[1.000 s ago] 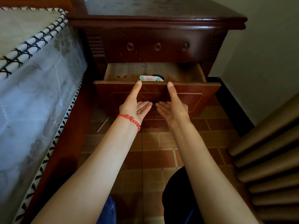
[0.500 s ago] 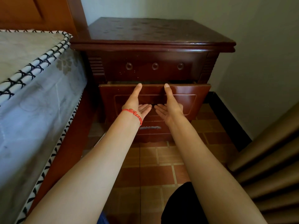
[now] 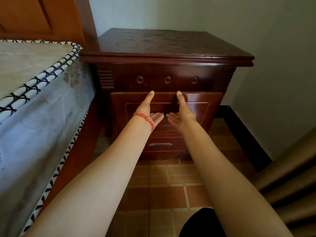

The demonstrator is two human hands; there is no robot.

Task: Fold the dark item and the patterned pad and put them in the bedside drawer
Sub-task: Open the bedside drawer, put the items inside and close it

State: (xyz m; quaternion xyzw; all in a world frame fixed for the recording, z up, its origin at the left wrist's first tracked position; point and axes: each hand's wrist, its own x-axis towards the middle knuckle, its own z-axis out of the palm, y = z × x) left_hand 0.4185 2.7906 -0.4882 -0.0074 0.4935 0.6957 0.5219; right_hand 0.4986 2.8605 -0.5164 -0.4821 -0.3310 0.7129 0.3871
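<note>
The nightstand point(image 3: 164, 48) stands against the wall, with the bed point(image 3: 34, 100) at its left and a ribbed brown thing at its lower right that is cut off by the frame and cannot be identified. Its upper drawer point(image 3: 212, 106) sits almost flush, the front only slightly proud of the body. The main risk, as I judge it, is that a push from the centre alone racks the drawer on its runners, so it jams short of closed; another is that folded cloth riding high inside catches the top rail and bunches. The left hand point(image 3: 150, 115) and right hand point(image 3: 181, 115) lie side by side against the middle of the drawer front, palms turned up, fingers straight and relaxed, thumbs reaching to its top edge, grasping nothing; a thumb left on that edge could be nipped against the rail above. The dark item and the patterned pad are nowhere visible; presumably they are inside the drawer, but that cannot be confirmed. The lower drawer's handle point(image 3: 160, 144), below the hands, is blurred, and the fingertips partly hide the panel behind them.
</note>
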